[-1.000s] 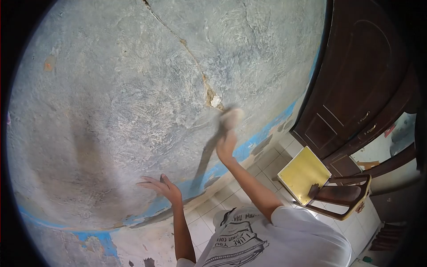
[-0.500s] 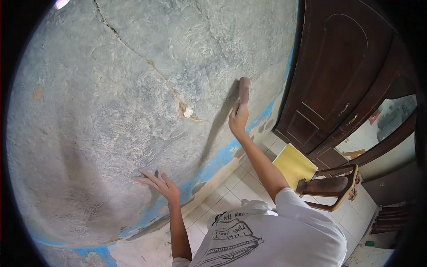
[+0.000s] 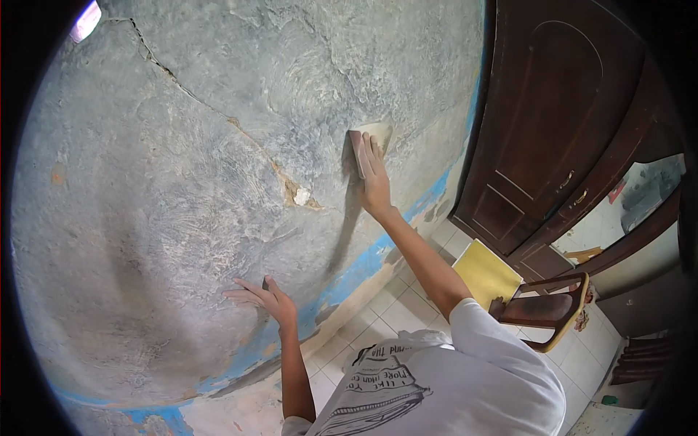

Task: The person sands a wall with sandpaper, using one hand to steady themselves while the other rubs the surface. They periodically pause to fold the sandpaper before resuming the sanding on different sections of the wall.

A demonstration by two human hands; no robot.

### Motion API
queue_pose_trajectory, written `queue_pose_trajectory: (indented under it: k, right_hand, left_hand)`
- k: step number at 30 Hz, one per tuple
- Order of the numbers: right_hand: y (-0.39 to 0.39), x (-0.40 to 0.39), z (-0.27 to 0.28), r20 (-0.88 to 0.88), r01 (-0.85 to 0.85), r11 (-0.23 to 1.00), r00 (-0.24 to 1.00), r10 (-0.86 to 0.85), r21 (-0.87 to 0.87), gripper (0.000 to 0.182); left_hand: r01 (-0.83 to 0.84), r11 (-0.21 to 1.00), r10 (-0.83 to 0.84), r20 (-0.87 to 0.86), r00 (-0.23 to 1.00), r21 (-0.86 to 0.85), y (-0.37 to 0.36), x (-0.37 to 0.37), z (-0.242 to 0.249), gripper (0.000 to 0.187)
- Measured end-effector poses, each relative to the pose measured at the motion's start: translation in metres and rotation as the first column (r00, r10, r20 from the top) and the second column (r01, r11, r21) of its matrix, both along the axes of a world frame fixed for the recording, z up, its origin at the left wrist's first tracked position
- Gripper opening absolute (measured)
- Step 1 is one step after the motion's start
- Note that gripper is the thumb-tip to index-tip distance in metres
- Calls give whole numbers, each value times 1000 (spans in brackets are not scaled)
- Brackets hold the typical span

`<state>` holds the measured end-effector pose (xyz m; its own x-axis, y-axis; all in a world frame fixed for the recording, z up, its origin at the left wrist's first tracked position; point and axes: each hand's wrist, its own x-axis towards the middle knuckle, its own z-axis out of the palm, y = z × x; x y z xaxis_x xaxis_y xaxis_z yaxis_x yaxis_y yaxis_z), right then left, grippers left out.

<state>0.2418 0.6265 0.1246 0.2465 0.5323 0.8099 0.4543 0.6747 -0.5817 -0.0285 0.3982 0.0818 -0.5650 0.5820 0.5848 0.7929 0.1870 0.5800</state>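
Note:
My right hand (image 3: 372,178) holds a folded sheet of sandpaper (image 3: 380,134) against the rough grey wall (image 3: 182,218). One side of the sheet is brown and the other pale, and my fingers lie over it. Lower down and to the left, my left hand (image 3: 265,299) is open at the wall with its fingers spread and nothing in them. A crack (image 3: 196,96) runs diagonally down the plaster. It ends in a chipped hole (image 3: 294,192) with a white lump, just left of my right hand.
Blue paint (image 3: 349,280) shows in a flaking strip along the wall's lower part. At the right stand a dark wooden wardrobe (image 3: 545,109) with a mirror (image 3: 625,207) and a chair with a yellow seat (image 3: 486,272), on white floor tiles (image 3: 407,312).
My right hand has shifted left and turned, so the sandpaper's pale side now shows. My left hand stays spread at the wall, and the view has tilted slightly.

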Motion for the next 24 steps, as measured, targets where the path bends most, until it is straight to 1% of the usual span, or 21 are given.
queue_pose_trajectory:
  k: [2, 4, 6, 7, 10, 11, 12, 13, 14, 16, 18, 19, 20, 22, 24]
  right_hand:
    - [3, 5, -2, -87, -16, 998, 996, 10, -64, 85]
    - [-1, 9, -2, 79, -52, 999, 996, 50, 17, 85]
    - [-5, 7, 2, 236, -101, 991, 969, 77, 92, 85]
    - [-4, 2, 8, -51, -40, 997, 998, 44, 71, 85]
    - [-17, -7, 11, 106, -90, 989, 991, 78, 115, 86]
    - [-13, -5, 6, 249, -175, 973, 959, 134, 149, 86]
    - [-5, -5, -7, -8, -208, 978, 978, 208, -14, 85]
    - [-2, -8, -8, -271, -276, 946, 936, 225, -170, 84]
    - [-4, -8, -11, -117, -216, 973, 972, 206, -86, 82]
    - [-23, -9, 13, 158, -108, 985, 984, 86, 136, 78]
    - [-6, -10, 1, 92, -68, 978, 994, 51, 196, 73]
    - [-6, -15, -11, -53, -114, 993, 992, 115, 15, 74]
    - [-1, -18, -20, -201, -182, 972, 968, 151, -150, 75]
    - [1, -18, -11, -218, -208, 963, 961, 169, -172, 77]
    - [-7, -7, -4, 49, -131, 988, 991, 127, 85, 80]
  left_hand:
    - [-1, 1000, 1, -10, 1000, -7, -3, 2, -2, 87]
    - [-6, 1000, 6, -10, 1000, -8, -3, 3, -6, 85]
    - [-17, 1000, 17, -37, 999, -11, 2, -2, -8, 85]
    - [-25, 999, 24, -61, 998, -23, 1, -5, -12, 86]
    - [-30, 999, 24, -115, 993, -45, -1, -6, -15, 87]
    - [-30, 998, 23, -131, 991, -52, -2, -6, -14, 87]
    - [-5, 998, -4, -145, 989, -63, -4, -9, -17, 86]
    - [19, 997, -31, -159, 987, -79, -8, -14, -20, 85]
    - [42, 995, -57, -169, 984, -86, -8, -16, -24, 84]
    - [66, 995, -77, -164, 983, -71, -11, -15, -22, 83]
    - [86, 993, -97, -144, 985, -84, -15, -17, -18, 82]
    - [92, 990, -105, -121, 987, -105, -18, -18, -18, 82]
    - [98, 988, -109, -95, 989, -116, -18, -16, -17, 81]
    - [96, 989, -109, -115, 987, -114, -17, -17, -18, 81]
    - [93, 987, -108, -122, 987, -128, -22, -17, -19, 81]
